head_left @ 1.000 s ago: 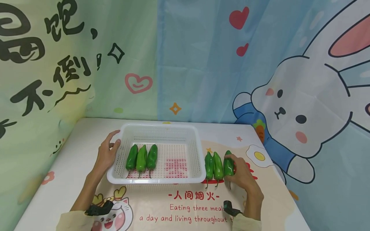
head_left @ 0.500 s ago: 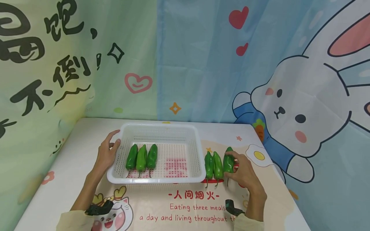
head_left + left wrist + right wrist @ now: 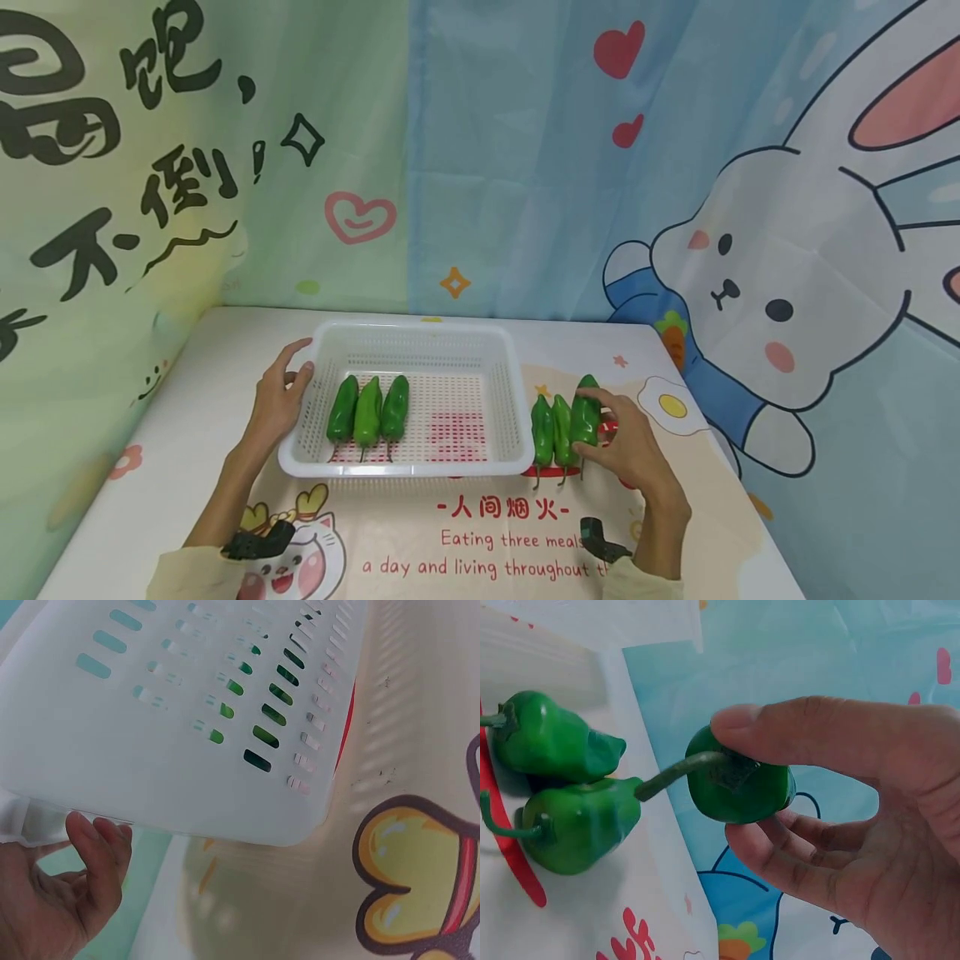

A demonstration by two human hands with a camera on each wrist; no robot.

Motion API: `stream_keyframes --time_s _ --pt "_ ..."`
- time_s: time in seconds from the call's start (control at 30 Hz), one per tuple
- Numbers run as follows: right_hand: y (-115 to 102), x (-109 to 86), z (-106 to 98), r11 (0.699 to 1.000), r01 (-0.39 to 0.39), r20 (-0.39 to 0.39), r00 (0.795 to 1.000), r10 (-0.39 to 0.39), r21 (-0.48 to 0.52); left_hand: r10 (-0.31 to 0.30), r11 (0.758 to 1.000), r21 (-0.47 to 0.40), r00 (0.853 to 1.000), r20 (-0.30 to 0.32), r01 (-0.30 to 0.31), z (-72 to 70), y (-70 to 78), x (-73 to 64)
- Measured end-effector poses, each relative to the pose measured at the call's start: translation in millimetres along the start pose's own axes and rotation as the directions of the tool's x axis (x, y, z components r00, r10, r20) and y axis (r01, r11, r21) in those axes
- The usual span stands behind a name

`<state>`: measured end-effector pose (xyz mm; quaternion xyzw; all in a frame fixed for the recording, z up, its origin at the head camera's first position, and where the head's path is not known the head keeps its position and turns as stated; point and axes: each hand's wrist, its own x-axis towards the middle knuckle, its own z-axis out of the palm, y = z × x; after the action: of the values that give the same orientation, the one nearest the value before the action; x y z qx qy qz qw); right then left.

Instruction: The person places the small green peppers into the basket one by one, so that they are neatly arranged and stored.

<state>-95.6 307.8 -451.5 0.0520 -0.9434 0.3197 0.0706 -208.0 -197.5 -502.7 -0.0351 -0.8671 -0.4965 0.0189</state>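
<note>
My right hand (image 3: 633, 446) pinches a green pepper (image 3: 586, 417) between thumb and fingers. In the right wrist view this pepper (image 3: 739, 784) is held above the table, its stem facing the camera. Just left of it, two more green peppers (image 3: 542, 432) lie side by side on the table. My left hand (image 3: 277, 398) holds the left rim of a white plastic basket (image 3: 405, 468); in the left wrist view its curled fingers (image 3: 101, 859) are under the rim. Inside the basket, three green peppers (image 3: 367, 414) lie in a row at the left.
A printed mat (image 3: 465, 575) with red lettering, a cat and a fried egg covers the table. Behind stands a cloth backdrop (image 3: 495, 208) with a rabbit and hearts. The basket's right wall is close to the two table peppers.
My right hand has lifted the pepper off the table and brought it slightly left and up, nearer the other two. The left hand and basket have stayed still.
</note>
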Motion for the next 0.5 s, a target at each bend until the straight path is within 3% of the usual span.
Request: stream_keyframes --time_s 0.27,0.5 --pt "-12 2.5 0 0.996 -0.046 0.029 0.999 0.044 0.071 -0.007 1.000 0.001 1.000 0.004 0.007 0.6 -0.6 -0.4" --pt "-21 4.3 -1 0.996 -0.019 0.026 1.000 0.017 0.091 -0.013 1.000 -0.005 1.000 0.006 0.013 0.5 -0.4 0.0"
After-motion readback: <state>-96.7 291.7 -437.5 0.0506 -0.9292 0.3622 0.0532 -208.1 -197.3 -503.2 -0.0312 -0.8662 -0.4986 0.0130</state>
